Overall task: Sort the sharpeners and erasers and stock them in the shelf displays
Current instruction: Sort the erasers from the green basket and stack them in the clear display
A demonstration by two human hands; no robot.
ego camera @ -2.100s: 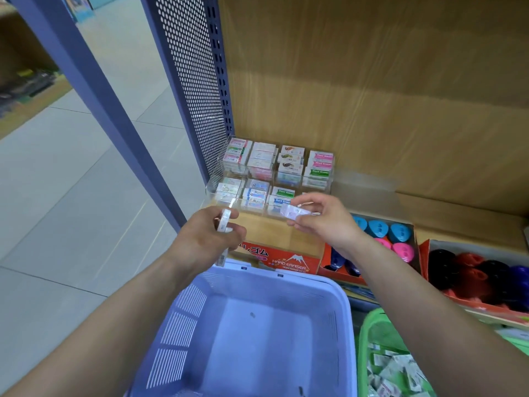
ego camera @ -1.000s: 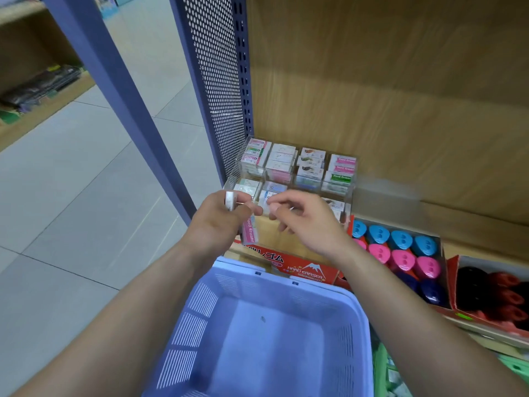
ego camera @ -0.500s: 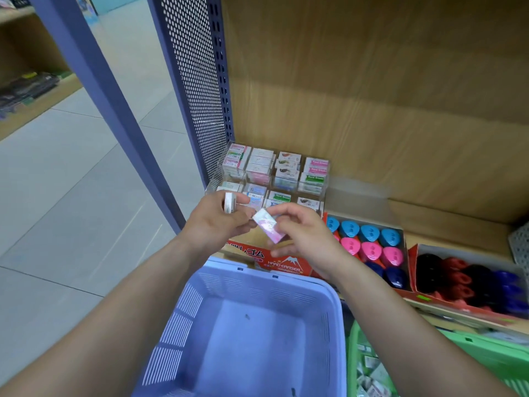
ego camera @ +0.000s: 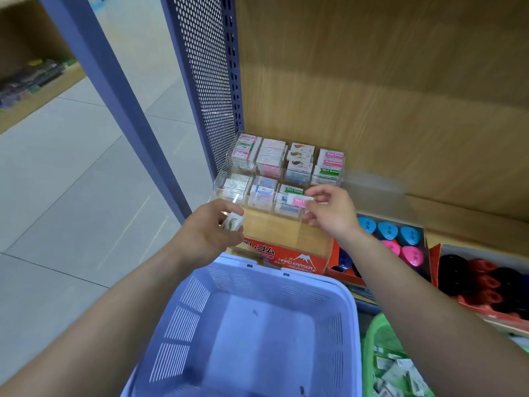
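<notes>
the right hand (ego camera: 332, 213) hovers over the front row of a clear tiered display (ego camera: 221, 181), which stands at the left end of the wooden shelf (ego camera: 458, 219), close to the back edge. its grip is narrow: thumb and fingertips pinch a small pink-labelled eraser (ego camera: 299, 200), held flat just above the compartments that hold green- and blue-labelled erasers. the left hand (ego camera: 209, 233) is lower, near the display's front left corner, its grip curled round a white eraser with green print (ego camera: 233, 222); whether more pieces lie under the fingers cannot be told. the display's rear and middle rows are filled with wrapped erasers. a red "hard eraser" box (ego camera: 294, 260) sits at the shelf's front edge, beneath the display's front. to its right, along the front edge, an orange carton holds blue and pink sharpeners (ego camera: 386, 230), and a further carton holds black and red sharpeners (ego camera: 472, 276). below the forearms is a blue plastic basket (ego camera: 349, 310); beside it, a green basket (ego camera: 372, 333) holds loose wrapped pieces.
</notes>
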